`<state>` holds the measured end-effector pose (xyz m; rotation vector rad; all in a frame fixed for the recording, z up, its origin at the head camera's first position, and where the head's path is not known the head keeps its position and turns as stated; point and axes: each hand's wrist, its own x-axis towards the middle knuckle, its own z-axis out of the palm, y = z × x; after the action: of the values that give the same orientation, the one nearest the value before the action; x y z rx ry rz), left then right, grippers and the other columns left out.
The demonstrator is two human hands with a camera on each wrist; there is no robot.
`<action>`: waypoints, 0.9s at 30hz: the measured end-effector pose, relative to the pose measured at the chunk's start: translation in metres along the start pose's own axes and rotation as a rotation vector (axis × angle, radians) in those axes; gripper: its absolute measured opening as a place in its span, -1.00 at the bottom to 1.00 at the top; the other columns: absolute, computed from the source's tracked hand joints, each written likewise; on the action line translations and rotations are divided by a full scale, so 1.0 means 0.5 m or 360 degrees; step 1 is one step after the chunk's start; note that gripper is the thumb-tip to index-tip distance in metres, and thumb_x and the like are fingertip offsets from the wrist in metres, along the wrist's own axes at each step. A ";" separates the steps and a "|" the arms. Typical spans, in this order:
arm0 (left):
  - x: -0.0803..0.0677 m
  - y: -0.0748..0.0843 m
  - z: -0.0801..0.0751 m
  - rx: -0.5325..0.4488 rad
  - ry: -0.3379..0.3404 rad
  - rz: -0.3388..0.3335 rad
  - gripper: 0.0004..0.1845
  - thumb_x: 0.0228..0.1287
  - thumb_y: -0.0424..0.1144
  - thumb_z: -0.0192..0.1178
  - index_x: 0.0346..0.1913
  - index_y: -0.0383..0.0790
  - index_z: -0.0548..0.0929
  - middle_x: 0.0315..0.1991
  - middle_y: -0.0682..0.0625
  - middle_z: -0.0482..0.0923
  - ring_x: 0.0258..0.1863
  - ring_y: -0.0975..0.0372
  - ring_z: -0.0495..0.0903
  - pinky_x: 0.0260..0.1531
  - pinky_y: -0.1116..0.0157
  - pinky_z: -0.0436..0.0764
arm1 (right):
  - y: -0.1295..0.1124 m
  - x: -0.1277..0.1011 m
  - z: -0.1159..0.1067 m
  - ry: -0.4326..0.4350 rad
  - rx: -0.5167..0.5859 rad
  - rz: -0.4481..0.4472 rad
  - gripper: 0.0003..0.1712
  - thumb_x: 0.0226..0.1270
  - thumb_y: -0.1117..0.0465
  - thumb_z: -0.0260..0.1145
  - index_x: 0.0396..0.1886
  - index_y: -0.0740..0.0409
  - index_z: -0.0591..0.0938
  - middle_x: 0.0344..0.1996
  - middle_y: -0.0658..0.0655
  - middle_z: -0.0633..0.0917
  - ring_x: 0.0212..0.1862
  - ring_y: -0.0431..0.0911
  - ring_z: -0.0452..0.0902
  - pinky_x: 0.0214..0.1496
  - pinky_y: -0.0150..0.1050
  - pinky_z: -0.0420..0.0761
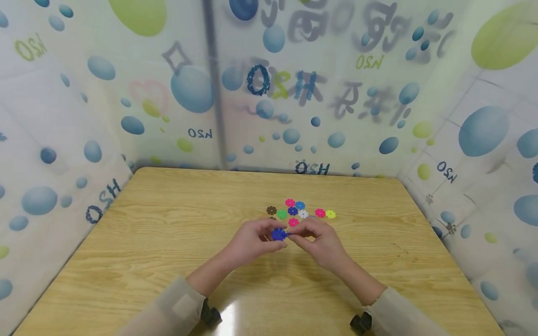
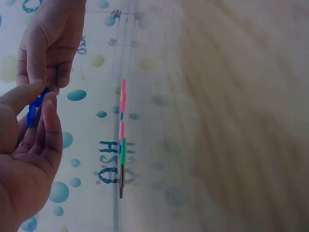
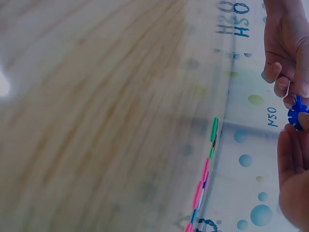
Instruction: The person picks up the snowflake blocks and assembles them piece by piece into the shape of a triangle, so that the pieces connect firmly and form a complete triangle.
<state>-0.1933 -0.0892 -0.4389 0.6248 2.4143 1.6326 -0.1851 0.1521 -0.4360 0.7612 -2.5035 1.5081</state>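
A light wooden bench (image 1: 168, 242) with a visible grain carries a small cluster of flat, flower-shaped plastic discs past its middle. Lying on it are a brown disc (image 1: 271, 210), a green disc (image 1: 282, 214), a dark blue disc (image 1: 293, 211), a white disc (image 1: 303, 213), two pink discs (image 1: 290, 202) at the far and near edges of the cluster, a light blue disc (image 1: 300, 205), then a pink-red disc (image 1: 320, 213) and a yellow disc (image 1: 330, 214) just beside each other on the right. A bright glare sits on the near edge.

Head view looks down; both wrist views share the table (image 1: 168, 242) edge-on.
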 end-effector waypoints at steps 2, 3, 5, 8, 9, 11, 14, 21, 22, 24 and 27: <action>0.001 0.003 -0.001 0.0092 0.0020 0.0032 -0.58 0.37 -0.14 0.57 0.25 -0.06 0.80 -0.20 0.09 0.77 -0.29 0.28 0.69 -0.39 0.37 0.69 | 0.000 0.001 0.000 0.0004 -0.0009 0.0030 -0.85 0.47 0.30 0.53 -0.07 -0.02 0.86 -0.15 -0.02 0.78 -0.06 -0.25 0.72 0.07 -0.23 0.83; 0.002 0.004 -0.002 0.0114 0.0024 0.0043 -0.57 0.37 -0.14 0.58 0.25 -0.07 0.80 -0.20 0.08 0.76 -0.29 0.28 0.69 -0.40 0.37 0.68 | 0.000 0.002 -0.001 0.0001 -0.0013 0.0045 -0.85 0.47 0.30 0.53 -0.07 -0.02 0.86 -0.14 -0.02 0.78 -0.06 -0.25 0.73 0.07 -0.24 0.83; 0.002 0.005 -0.003 0.0130 0.0024 0.0048 -0.58 0.37 -0.14 0.57 0.24 -0.08 0.80 -0.20 0.07 0.76 -0.29 0.28 0.68 -0.42 0.37 0.67 | 0.000 0.003 -0.002 -0.0010 -0.0021 0.0074 -0.85 0.48 0.29 0.53 -0.05 -0.02 0.85 -0.13 -0.01 0.79 -0.06 -0.23 0.74 0.06 -0.26 0.82; 0.003 0.004 -0.003 0.0114 0.0029 0.0029 -0.62 0.38 -0.14 0.56 0.20 -0.09 0.79 -0.24 0.06 0.75 -0.30 0.28 0.66 -0.44 0.38 0.64 | 0.002 0.005 -0.006 -0.0046 -0.0049 0.0140 -0.83 0.49 0.25 0.53 0.00 -0.01 0.82 -0.10 0.00 0.80 -0.05 -0.20 0.75 0.05 -0.29 0.81; 0.003 0.003 -0.004 0.0113 0.0034 0.0024 -0.62 0.39 -0.14 0.56 0.20 -0.09 0.79 -0.25 0.06 0.74 -0.30 0.27 0.66 -0.44 0.37 0.63 | 0.004 0.005 -0.008 -0.0059 -0.0060 0.0169 -0.82 0.50 0.23 0.53 0.02 -0.01 0.81 -0.09 0.00 0.81 -0.05 -0.20 0.76 0.05 -0.30 0.80; 0.003 0.002 -0.005 0.0110 0.0044 -0.0003 -0.61 0.39 -0.14 0.56 0.20 -0.10 0.79 -0.27 0.07 0.72 -0.30 0.26 0.65 -0.44 0.38 0.61 | 0.010 0.005 -0.015 -0.0087 -0.0087 0.0246 -0.80 0.51 0.19 0.52 0.06 -0.02 0.79 -0.07 -0.02 0.82 -0.04 -0.18 0.75 0.06 -0.31 0.77; 0.003 0.000 -0.007 0.0113 0.0052 -0.0039 -0.59 0.38 -0.13 0.56 0.22 -0.11 0.78 -0.28 0.08 0.71 -0.29 0.24 0.65 -0.44 0.38 0.59 | 0.025 0.004 -0.032 -0.0135 -0.0120 0.0356 -0.77 0.54 0.15 0.50 0.11 -0.01 0.79 -0.06 -0.04 0.83 -0.03 -0.15 0.73 0.04 -0.33 0.73; 0.002 0.000 -0.012 0.0111 0.0028 -0.0067 -0.59 0.38 -0.12 0.57 0.22 -0.10 0.78 -0.26 0.08 0.69 -0.28 0.25 0.63 -0.41 0.37 0.60 | 0.083 -0.002 -0.091 -0.0212 -0.0181 0.0522 -0.75 0.56 0.11 0.48 0.12 0.04 0.80 -0.11 0.01 0.79 -0.14 -0.06 0.63 -0.15 -0.32 0.68; 0.002 0.000 -0.012 0.0113 0.0026 -0.0066 -0.58 0.37 -0.12 0.57 0.22 -0.11 0.78 -0.26 0.07 0.70 -0.28 0.25 0.63 -0.41 0.37 0.60 | 0.091 -0.003 -0.100 -0.0222 -0.0185 0.0538 -0.76 0.57 0.11 0.47 0.12 0.05 0.80 -0.10 0.02 0.78 -0.14 -0.06 0.62 -0.17 -0.31 0.67; 0.003 -0.002 -0.012 0.0113 0.0019 -0.0058 -0.58 0.37 -0.12 0.57 0.22 -0.14 0.78 -0.26 0.07 0.70 -0.28 0.25 0.63 -0.41 0.37 0.60 | 0.105 -0.006 -0.118 -0.0242 -0.0189 0.0587 -0.74 0.58 0.12 0.46 0.14 0.07 0.80 -0.10 0.06 0.77 -0.14 -0.06 0.61 -0.20 -0.30 0.66; 0.003 -0.005 -0.012 0.0102 0.0007 -0.0047 -0.58 0.37 -0.13 0.57 0.21 -0.17 0.78 -0.27 0.06 0.69 -0.28 0.24 0.62 -0.40 0.37 0.60 | 0.122 -0.008 -0.143 -0.0262 -0.0182 0.0673 -0.73 0.59 0.13 0.45 0.15 0.10 0.79 -0.06 0.10 0.77 -0.13 -0.05 0.60 -0.21 -0.29 0.66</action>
<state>-0.1976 -0.0946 -0.4387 0.5937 2.4757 1.5521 -0.2215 0.2375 -0.4504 0.3647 -2.9889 1.4432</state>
